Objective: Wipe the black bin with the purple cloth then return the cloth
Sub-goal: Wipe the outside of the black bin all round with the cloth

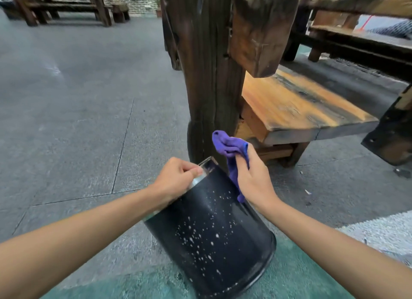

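Gripping hands (178, 178) on tilted black bin (214, 238)

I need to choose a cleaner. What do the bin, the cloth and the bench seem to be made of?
Bin: looks like glossy black plastic or coated metal, unclear which; shiny rim, white speckles. Cloth: soft purple fabric, perhaps microfibre, bunching in folds. Bench: solid wood with visible grain, orange finish worn dark.
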Available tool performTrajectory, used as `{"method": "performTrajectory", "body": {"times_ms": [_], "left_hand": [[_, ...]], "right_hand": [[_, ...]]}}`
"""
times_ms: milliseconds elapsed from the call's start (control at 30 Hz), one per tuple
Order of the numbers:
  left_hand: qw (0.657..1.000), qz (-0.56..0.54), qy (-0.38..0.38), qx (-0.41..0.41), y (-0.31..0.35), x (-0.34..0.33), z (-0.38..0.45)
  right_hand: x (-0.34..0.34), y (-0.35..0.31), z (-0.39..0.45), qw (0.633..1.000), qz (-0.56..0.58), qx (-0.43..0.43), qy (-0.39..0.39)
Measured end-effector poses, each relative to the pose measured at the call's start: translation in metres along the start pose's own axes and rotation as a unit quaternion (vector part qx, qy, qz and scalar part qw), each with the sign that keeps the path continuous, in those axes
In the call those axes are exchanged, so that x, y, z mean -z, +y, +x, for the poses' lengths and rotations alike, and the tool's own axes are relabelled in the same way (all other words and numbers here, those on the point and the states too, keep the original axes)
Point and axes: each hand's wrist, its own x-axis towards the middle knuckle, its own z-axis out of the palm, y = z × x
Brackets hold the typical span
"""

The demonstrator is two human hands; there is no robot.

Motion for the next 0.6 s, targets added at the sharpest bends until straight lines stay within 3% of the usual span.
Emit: {"method": "performTrajectory", "body": {"times_ms": [133,267,367,467,600], "left_hand": [[0.996,0.064,-0.002,-0.056,-0.012,0.012,0.019],[0.955,0.216,-0.023,-0.203,-0.024,0.007,0.025],[0.939,0.156,-0.115,-0.285,-0.032,0.001,0.029],[0.934,0.087,-0.171,-0.302,-0.033,-0.001,0.04],[0.947,0.128,-0.179,-0.232,-0.042,0.001,0.054]], "right_hand": [[-0.014,0.015,0.002,0.999,-0.002,-0.015,-0.03],[-0.027,0.03,0.013,0.994,-0.057,0.036,-0.082],[-0.037,0.05,0.021,0.986,-0.084,0.069,-0.126],[-0.043,0.069,0.021,0.983,-0.056,0.063,-0.161],[-0.046,0.089,0.021,0.966,-0.121,0.093,-0.208]]}}
